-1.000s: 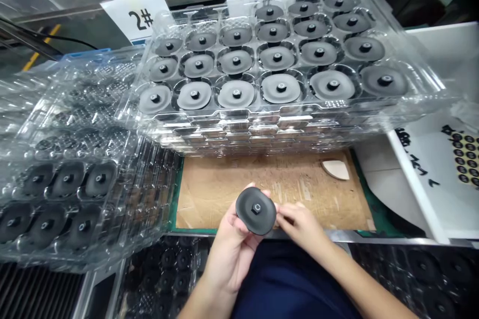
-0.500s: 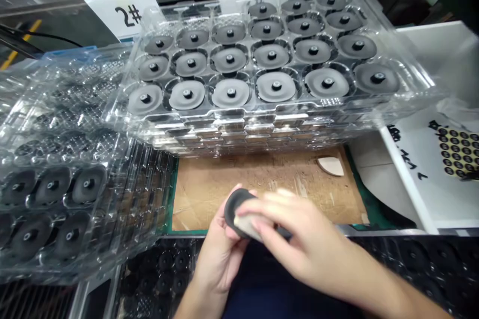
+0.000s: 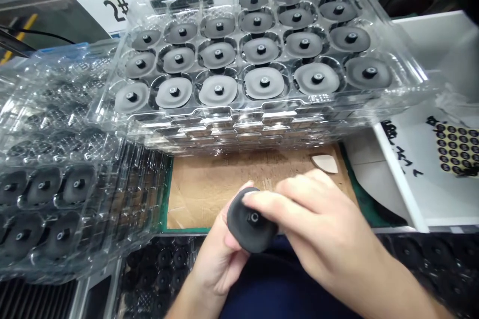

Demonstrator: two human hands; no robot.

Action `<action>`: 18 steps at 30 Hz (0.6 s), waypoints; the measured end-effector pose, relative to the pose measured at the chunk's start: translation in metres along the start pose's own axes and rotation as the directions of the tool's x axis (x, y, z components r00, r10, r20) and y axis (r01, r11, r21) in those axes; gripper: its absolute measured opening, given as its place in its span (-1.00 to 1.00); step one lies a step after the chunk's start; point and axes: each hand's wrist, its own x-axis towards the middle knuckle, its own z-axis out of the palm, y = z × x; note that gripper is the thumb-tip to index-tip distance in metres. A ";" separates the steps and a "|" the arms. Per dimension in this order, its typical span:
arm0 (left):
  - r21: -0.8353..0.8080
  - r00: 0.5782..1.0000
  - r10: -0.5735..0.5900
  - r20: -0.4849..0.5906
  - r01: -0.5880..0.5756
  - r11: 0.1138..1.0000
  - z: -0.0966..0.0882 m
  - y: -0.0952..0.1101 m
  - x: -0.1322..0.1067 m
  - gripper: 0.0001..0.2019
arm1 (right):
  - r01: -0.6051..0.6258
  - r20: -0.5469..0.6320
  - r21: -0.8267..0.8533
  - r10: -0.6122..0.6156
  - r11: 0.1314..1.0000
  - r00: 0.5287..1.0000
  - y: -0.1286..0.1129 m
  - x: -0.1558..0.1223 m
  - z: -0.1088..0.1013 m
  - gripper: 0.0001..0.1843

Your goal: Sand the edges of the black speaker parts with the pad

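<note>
A black rounded rubber disc (image 3: 247,229) with a small centre stud sits low in the middle of the view, above my lap. My left hand (image 3: 219,259) cups it from below and behind, fingers wrapped round its rim. My right hand (image 3: 322,229) reaches over from the right, its fingers curled across the top edge of the disc and touching it near the stud. Behind my hands lies a worn brown board (image 3: 224,179) on a green mat.
A stack of clear blister trays (image 3: 337,109) filled with grey discs stands behind the board. More clear trays (image 3: 56,159) with black discs lie at the left. A white bin (image 3: 419,169) with a dotted sheet is at the right. A paper label marked 2# (image 3: 112,2) stands behind.
My right hand moved from the disc's right edge over its top, covering part of it. The disc dropped slightly lower and tilted. The view shifted a little to the right.
</note>
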 end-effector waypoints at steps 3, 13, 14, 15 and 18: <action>0.016 1.000 0.012 0.022 -0.012 1.000 0.005 -0.001 -0.003 -0.53 | 0.139 -0.030 0.127 -0.136 0.982 0.990 0.020 0.012 0.005 -0.67; -0.070 0.958 -0.125 0.257 0.147 0.987 -0.003 -0.008 0.004 -0.43 | -0.620 0.196 0.388 0.596 0.683 0.779 0.061 -0.088 0.054 -0.71; -0.068 0.955 -0.138 0.262 0.161 0.985 -0.001 -0.008 0.005 -0.43 | -0.635 0.210 0.385 0.606 0.670 0.767 0.062 -0.096 0.058 -0.71; -0.065 0.952 -0.151 0.265 0.174 0.983 0.001 -0.009 0.006 -0.43 | -0.644 0.208 0.381 0.617 0.664 0.759 0.064 -0.101 0.059 -0.70; -0.042 0.944 -0.181 0.275 0.200 0.979 0.006 -0.010 0.006 -0.43 | -0.666 0.168 0.371 0.659 0.647 0.733 0.064 -0.102 0.045 -0.69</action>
